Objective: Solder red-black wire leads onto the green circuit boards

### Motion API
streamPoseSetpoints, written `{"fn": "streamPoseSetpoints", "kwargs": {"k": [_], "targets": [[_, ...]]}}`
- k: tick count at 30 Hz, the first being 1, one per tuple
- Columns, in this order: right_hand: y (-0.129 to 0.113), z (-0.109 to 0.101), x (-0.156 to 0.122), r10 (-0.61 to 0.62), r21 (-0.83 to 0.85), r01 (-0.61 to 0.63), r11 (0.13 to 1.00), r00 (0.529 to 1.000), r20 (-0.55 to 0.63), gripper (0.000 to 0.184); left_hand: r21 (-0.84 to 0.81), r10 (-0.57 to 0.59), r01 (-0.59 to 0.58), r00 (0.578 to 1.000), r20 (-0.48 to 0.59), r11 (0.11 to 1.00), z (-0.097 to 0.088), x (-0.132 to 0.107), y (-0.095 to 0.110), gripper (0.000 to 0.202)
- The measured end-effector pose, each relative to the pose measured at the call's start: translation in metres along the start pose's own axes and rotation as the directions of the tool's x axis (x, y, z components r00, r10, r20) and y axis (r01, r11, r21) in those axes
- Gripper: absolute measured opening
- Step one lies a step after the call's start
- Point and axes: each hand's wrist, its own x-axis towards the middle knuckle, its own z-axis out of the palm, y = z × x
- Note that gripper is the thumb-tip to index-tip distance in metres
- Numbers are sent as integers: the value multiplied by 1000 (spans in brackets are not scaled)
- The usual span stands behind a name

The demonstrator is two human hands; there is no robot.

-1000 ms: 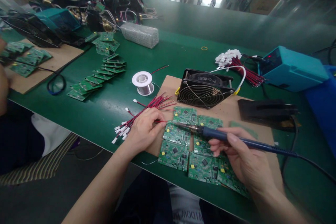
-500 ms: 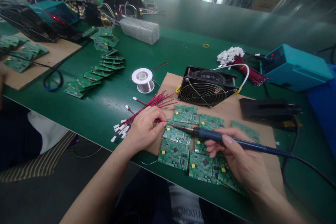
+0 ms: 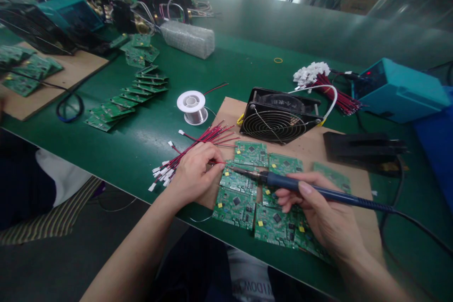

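Now your left hand pinches a thin red wire at the green board; your right hand grips the blue soldering iron over it. Shiny solder wraps the white spool.

Dim, hazy light, white glare at the top, faint sheen on the green tabletop, streaky upper corners.

Slanted blue soldering iron, tip seemingly by thin red wire, over flat green circuit board
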Motion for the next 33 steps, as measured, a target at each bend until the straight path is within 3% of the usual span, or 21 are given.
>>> {"fn": "streamPoseSetpoints", "kwargs": {"k": [26,33], "targets": [[-1,1,-4,-19,-69,18,997,1000,-18,19,3,-27,27,999,18,1000,1,0,0,12],[-3,1,-2,-36,-44,33,998,995,-88,20,7,-31,31,999,28,999,1,0,-1,13]]}}
